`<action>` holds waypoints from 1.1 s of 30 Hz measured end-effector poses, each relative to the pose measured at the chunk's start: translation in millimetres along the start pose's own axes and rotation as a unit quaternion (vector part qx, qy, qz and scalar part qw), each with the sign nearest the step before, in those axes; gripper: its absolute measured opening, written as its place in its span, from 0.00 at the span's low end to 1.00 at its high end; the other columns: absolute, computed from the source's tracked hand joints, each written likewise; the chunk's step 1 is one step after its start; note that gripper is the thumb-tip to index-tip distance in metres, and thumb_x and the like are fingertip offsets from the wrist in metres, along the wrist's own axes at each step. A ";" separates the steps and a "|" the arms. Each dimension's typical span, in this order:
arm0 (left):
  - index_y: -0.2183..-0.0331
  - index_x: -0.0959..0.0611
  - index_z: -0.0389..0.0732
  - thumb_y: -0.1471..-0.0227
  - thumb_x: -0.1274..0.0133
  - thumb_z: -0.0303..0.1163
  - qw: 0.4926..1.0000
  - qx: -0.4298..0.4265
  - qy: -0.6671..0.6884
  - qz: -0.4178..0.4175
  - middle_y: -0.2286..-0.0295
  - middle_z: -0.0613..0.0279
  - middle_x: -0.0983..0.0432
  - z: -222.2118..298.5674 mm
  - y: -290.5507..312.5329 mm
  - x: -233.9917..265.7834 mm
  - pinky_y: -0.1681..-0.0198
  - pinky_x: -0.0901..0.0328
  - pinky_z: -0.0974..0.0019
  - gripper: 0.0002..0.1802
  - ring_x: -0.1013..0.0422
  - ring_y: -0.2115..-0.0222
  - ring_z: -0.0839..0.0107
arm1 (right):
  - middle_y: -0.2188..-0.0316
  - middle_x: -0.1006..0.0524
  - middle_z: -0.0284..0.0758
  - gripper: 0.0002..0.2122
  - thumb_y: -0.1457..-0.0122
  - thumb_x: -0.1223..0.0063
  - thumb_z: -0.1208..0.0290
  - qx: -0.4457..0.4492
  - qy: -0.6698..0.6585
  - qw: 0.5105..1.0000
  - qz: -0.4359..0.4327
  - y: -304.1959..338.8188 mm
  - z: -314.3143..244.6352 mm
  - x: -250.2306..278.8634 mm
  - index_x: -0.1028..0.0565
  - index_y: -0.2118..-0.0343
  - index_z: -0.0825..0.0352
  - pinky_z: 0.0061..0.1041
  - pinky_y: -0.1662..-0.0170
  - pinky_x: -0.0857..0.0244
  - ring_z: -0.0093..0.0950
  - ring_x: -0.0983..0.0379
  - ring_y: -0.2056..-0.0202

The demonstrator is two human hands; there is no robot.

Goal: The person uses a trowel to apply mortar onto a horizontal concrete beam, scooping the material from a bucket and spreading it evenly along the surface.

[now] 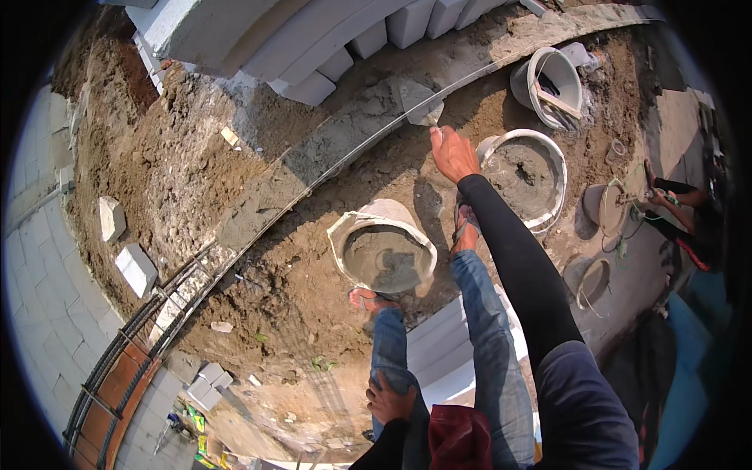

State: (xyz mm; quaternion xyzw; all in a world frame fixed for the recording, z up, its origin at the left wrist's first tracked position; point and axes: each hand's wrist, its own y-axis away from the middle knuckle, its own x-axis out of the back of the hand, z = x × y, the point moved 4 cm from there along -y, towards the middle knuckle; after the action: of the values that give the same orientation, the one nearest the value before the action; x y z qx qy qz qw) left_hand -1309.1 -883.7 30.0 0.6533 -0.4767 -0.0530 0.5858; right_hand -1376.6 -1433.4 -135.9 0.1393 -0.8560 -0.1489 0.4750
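My right hand (pixel 454 154) reaches forward, closed around the handle of a trowel (pixel 423 100). The trowel's blade lies over a strip of wet mortar (pixel 364 113) beside a thin straight edge (pixel 352 157) that runs along the footing. My left hand (pixel 389 400) rests on my left knee, fingers spread, holding nothing. One bucket of mortar (pixel 335 239) stands in front of my feet, and another mortar bucket (pixel 561 168) is just right of my right forearm.
Pale blocks (pixel 313 55) are stacked at the top. A bucket with tools (pixel 576 86) stands far right. Steel rebar (pixel 102 392) extends at lower left, near loose block pieces (pixel 135 270). At the right edge, another person's hand (pixel 666 200) is by a small bucket (pixel 599 207).
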 end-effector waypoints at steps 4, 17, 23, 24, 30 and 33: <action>0.36 0.33 0.53 0.70 0.31 0.55 1.000 -0.001 0.009 0.011 0.39 0.55 0.36 0.6 -0.3 -3.8 0.47 0.33 0.46 0.58 0.36 0.42 0.52 | 0.64 0.22 0.62 0.25 0.31 0.62 0.52 -0.005 -0.101 0.991 -0.087 16.9 -0.2 -40.5 0.23 0.63 0.74 0.55 0.53 0.36 0.64 0.27 0.58; 0.35 0.35 0.46 0.63 0.33 0.56 1.000 -0.012 0.019 0.003 0.39 0.48 0.38 -15.4 3.7 -10.0 0.49 0.32 0.41 0.56 0.37 0.42 0.46 | 0.77 0.35 0.29 0.19 0.30 0.61 0.45 -0.276 -0.667 0.691 -0.033 59.6 3.3 -94.1 0.36 0.60 0.59 0.27 0.77 0.38 0.23 0.37 0.80; 0.35 0.35 0.46 0.64 0.33 0.55 1.000 -0.004 0.011 -0.008 0.37 0.48 0.38 -13.0 8.7 -20.1 0.49 0.33 0.41 0.56 0.37 0.42 0.46 | 0.79 0.36 0.30 0.19 0.32 0.61 0.43 -0.294 -0.782 0.544 -0.075 56.6 -84.8 -171.2 0.38 0.62 0.57 0.31 0.77 0.41 0.25 0.38 0.81; 0.35 0.35 0.46 0.64 0.33 0.55 1.000 -0.006 0.017 -0.011 0.38 0.48 0.38 -12.7 9.6 -19.8 0.49 0.33 0.41 0.56 0.37 0.42 0.46 | 0.79 0.37 0.30 0.18 0.32 0.61 0.44 -0.298 -0.793 0.525 -0.080 64.5 -91.5 -176.9 0.38 0.63 0.56 0.30 0.76 0.41 0.25 0.39 0.80; 0.35 0.34 0.46 0.64 0.33 0.55 0.999 -0.010 0.039 -0.014 0.39 0.48 0.37 -9.3 11.1 -13.9 0.47 0.33 0.42 0.56 0.37 0.42 0.46 | 0.76 0.35 0.28 0.18 0.32 0.60 0.43 -0.313 -0.838 0.424 -0.146 132.8 -139.7 -208.0 0.36 0.66 0.54 0.29 0.72 0.38 0.24 0.38 0.77; 0.35 0.34 0.46 0.63 0.33 0.55 0.998 -0.009 0.061 -0.015 0.39 0.47 0.37 -15.2 6.9 -8.5 0.47 0.34 0.43 0.55 0.37 0.42 0.46 | 0.76 0.34 0.31 0.18 0.31 0.60 0.43 -0.350 -0.817 0.404 -0.216 198.6 -161.4 -205.2 0.36 0.64 0.55 0.32 0.73 0.37 0.26 0.36 0.78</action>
State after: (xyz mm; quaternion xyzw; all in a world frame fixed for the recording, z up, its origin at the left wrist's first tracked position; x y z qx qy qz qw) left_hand -1308.0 -866.1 36.2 0.6572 -0.4297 -0.0263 0.6187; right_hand -1153.3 -1193.2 -136.0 -0.0467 -0.6516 -0.5762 -0.4911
